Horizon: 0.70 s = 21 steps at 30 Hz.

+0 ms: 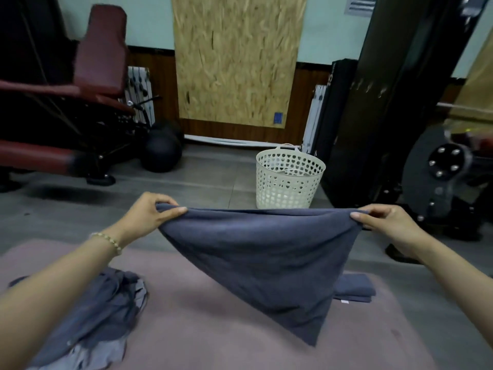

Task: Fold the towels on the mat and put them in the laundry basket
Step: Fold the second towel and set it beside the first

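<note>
I hold a dark blue-grey towel (261,260) stretched out in the air above the pink mat (202,329). My left hand (149,214) pinches its upper left corner and my right hand (386,222) pinches its upper right corner. The towel hangs down to a point near the mat. A folded towel (356,288) lies on the mat's far right, partly hidden behind the held one. A crumpled pile of grey-blue towels (98,316) lies on the mat at the left. The cream perforated laundry basket (289,177) stands on the floor beyond the mat.
Grey floor (213,182) lies between the mat and the basket. A dark red gym bench (66,108) and a black ball (160,153) stand at the back left. A black weight machine (416,129) rises at the right, close to the basket.
</note>
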Tool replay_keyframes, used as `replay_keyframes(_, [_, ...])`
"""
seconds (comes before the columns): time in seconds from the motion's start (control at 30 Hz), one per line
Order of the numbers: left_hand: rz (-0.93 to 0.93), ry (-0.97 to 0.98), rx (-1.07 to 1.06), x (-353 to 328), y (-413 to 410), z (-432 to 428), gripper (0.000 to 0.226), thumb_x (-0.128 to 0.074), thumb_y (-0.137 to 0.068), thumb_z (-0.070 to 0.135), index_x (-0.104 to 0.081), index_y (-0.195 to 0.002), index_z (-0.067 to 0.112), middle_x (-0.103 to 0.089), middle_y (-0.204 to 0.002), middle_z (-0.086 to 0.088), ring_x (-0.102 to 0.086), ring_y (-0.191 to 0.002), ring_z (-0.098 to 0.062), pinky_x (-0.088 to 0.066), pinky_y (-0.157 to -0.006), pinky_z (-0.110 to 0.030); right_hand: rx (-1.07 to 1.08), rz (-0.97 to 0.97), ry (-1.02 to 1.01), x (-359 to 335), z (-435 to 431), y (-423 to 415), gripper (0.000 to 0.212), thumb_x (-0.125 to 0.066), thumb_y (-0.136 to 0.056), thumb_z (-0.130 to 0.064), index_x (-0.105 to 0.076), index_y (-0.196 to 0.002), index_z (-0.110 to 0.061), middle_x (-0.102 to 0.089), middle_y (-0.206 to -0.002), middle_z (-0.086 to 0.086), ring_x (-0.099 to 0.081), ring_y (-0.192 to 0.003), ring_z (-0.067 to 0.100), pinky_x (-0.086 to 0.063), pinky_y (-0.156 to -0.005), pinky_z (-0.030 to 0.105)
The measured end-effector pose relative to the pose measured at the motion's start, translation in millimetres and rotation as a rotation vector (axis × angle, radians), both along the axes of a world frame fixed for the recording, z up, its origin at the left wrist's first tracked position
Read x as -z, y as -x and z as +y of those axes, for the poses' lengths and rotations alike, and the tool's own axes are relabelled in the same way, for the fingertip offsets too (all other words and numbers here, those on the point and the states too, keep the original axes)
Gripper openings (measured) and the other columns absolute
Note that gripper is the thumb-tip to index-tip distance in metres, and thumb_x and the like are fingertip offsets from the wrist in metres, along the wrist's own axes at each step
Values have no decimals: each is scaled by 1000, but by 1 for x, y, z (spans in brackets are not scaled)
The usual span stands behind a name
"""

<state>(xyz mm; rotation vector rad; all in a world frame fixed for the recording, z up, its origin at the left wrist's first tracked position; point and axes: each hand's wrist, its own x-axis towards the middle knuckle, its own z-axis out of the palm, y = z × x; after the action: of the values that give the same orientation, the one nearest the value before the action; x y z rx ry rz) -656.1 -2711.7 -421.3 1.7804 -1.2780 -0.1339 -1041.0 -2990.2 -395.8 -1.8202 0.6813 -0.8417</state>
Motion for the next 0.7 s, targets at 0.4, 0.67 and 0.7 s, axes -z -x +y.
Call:
replay_keyframes(0.4, [392, 315, -161, -28, 40, 19, 26, -55, -94, 26, -65, -75, 12, -63, -57, 18, -54, -57, 8, -42, -54, -6, -55, -68, -110, -20, 31, 21, 66, -88, -28, -64, -63, -68, -18, -67, -69, -3, -62, -67, 4, -53, -62, 15])
replay_keyframes(0.67, [208, -117, -15, -11, 26, 37, 16, -65, -87, 23, -74, -77, 14, -72, -72, 14, -62, -66, 6, -46, -60, -7, -163, 83, -144, -3, 21, 33, 57, -90, -47, -41, -50, -72, -10, -63, -68, 6, -62, -64, 9, -52, -58, 17])
replay_keyframes(0.7, [213, -168, 1, -7, 24, 37, 12, -68, -84, 21, -74, -77, 14, -73, -72, 13, -62, -66, 6, -47, -60, -7, -172, 141, -134, 3, 18, 34, 45, -87, -56, -29, -51, -74, -9, -60, -68, 7, -60, -64, 11, -52, -58, 17])
